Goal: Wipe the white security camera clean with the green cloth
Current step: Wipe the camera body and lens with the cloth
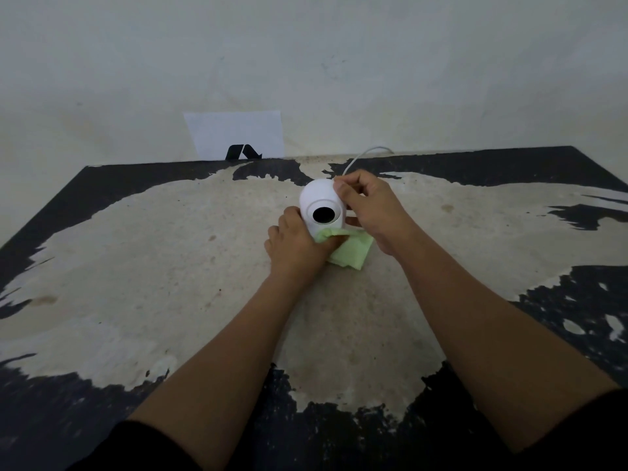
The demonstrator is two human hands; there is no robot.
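Note:
The white security camera [319, 200], round with a black lens facing me, stands on the worn table [170, 266] a little beyond the middle. My right hand [370, 212] grips its right side and top, thumb on the shell. My left hand [295, 248] presses the green cloth [350, 253] against the camera's lower front and base, fingers tucked into the cloth. Part of the cloth spreads out on the table under my right wrist. The camera's base is hidden by my hands and the cloth.
A white cable [360, 158] runs from behind the camera over the table's far edge. A white sheet with a black mark [238, 137] leans on the wall behind the table. The tabletop is black with a large worn pale patch.

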